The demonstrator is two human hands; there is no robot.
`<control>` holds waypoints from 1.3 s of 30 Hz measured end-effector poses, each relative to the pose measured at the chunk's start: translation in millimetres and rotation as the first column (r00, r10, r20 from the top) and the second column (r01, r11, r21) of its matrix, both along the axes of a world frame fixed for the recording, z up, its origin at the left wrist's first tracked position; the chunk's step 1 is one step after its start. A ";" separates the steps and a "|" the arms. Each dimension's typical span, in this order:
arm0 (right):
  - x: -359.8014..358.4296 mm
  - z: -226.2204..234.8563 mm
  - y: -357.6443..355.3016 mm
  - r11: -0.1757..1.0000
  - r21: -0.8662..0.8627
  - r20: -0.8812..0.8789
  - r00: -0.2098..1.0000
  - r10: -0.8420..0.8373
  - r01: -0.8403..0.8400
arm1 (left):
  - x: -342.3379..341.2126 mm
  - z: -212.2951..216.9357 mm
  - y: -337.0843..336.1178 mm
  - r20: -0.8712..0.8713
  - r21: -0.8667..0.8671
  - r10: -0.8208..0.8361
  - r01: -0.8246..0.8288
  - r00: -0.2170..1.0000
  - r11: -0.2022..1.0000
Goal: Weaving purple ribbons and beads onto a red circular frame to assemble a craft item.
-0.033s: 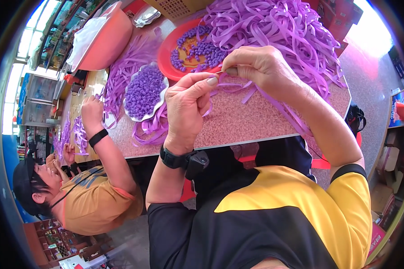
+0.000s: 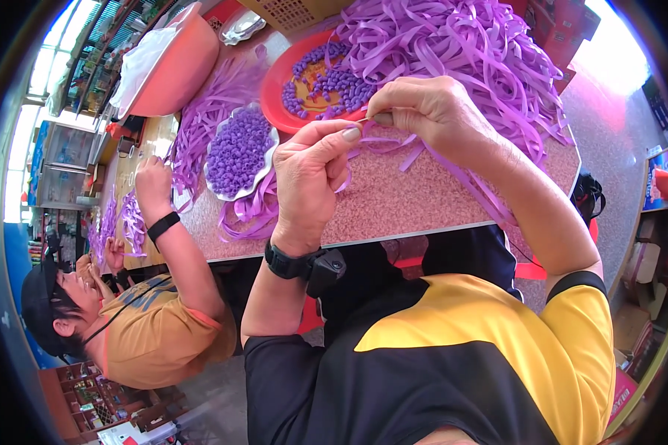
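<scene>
My left hand [image 2: 308, 174] and my right hand [image 2: 427, 111] meet above the near edge of the table, each closed in a fingertip pinch. A purple ribbon [image 2: 464, 178] runs down from below my right hand, and a bit of ribbon shows beside my left fingers. What lies right between the fingertips is thin and too small to make out. Just beyond them sits a red plate [image 2: 272, 93] with purple beads [image 2: 352, 87] on it. To the left of my left hand is a white scalloped bowl [image 2: 269, 165] full of purple beads [image 2: 237, 152].
A large heap of purple ribbons [image 2: 453, 44] covers the far right of the table [image 2: 401, 200]. More ribbons [image 2: 211, 111] lie at the left, near a pink basin [image 2: 182, 67]. A yellow basket [image 2: 289, 11] stands behind. Another person [image 2: 163, 326] works at my left.
</scene>
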State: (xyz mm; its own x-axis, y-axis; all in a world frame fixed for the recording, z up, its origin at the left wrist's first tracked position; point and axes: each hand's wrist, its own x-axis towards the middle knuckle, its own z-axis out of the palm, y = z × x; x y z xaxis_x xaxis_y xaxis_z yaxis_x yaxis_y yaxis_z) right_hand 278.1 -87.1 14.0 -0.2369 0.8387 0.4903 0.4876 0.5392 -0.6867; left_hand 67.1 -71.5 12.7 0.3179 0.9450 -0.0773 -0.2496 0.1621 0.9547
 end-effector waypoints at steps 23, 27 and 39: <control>0.2 -5.8 2.3 0.994 0.105 0.167 0.985 -0.049 0.032 | -7.6 -4.8 -1.6 -0.030 0.023 -0.021 0.022 0.999 1.000; -2.0 -10.3 4.6 0.983 0.183 0.230 0.971 -0.058 0.015 | -5.5 4.8 -6.4 -0.141 0.027 0.066 -0.063 0.988 0.998; -1.1 -8.3 7.1 0.902 0.428 0.388 0.891 -0.236 0.053 | -12.0 -7.5 2.4 -0.101 0.067 0.152 -0.145 0.983 0.987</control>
State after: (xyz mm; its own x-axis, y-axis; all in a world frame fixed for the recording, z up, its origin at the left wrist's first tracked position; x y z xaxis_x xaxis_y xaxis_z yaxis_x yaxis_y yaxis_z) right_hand 277.0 -79.9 5.7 -0.3880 0.6359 0.6671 0.7725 0.6192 -0.1408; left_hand 55.2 -69.1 5.2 0.1667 0.9850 -0.0453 -0.1641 0.0730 0.9837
